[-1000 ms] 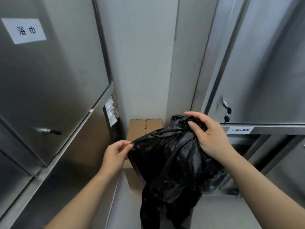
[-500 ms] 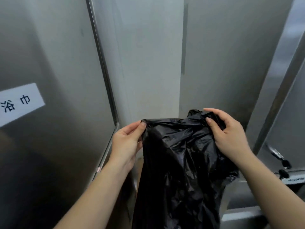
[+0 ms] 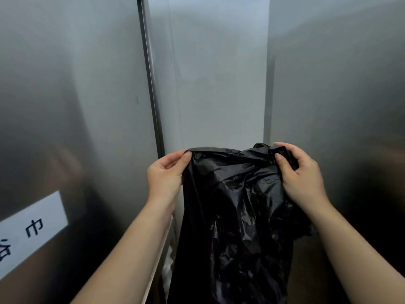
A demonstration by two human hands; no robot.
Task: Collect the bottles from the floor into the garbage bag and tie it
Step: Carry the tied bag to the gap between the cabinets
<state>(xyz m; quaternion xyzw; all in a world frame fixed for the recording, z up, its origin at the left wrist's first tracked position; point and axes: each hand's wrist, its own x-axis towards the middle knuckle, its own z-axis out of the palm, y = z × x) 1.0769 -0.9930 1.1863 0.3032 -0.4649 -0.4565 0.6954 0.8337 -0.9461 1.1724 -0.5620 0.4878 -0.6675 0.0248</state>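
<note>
A crumpled black garbage bag hangs in front of me, held up by its top edge. My left hand pinches the bag's upper left corner between thumb and fingers. My right hand grips a bunched part of the upper right edge. The top edge is stretched nearly flat between the two hands. The bag's lower end runs out of the frame at the bottom. No bottles and no floor are in view.
A steel cabinet door with a white paper label fills the left side. Another steel panel stands on the right. A pale wall lies between them, straight ahead behind the bag.
Both hands have raised the bag and pulled its top edge wider apart. My view has tilted up, so the cardboard box, lock and floor have dropped out of sight.
</note>
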